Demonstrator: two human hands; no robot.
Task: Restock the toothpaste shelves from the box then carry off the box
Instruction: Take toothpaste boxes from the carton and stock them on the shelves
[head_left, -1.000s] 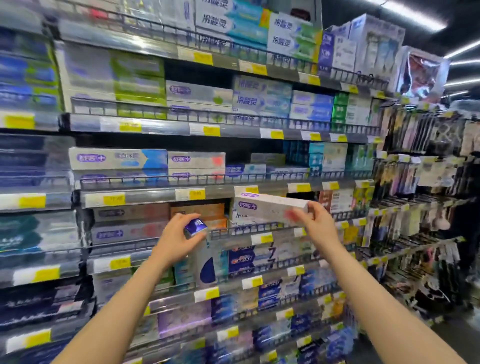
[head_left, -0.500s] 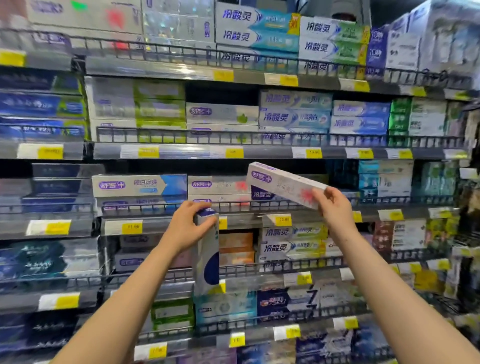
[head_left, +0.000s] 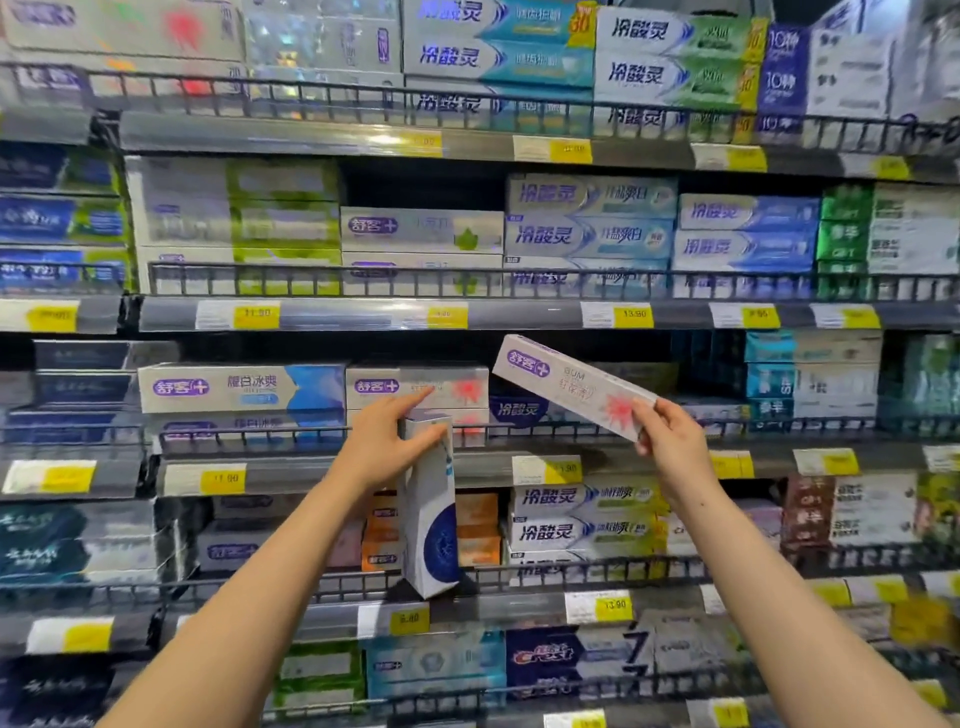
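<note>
Fingers around slim rectangular carton

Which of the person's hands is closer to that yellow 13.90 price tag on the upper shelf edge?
Right. The right hand is below the 13.90 price tag, slightly to its right; the left hand is below and far off to the tag's left.

Take the yellow 13.90 price tag as your mark: a black wire rail runs just above it, and a grey label strip carries it. Left of it on that strip you see an 11.90 tag. Well below it sits another 13.90 tag.
</note>
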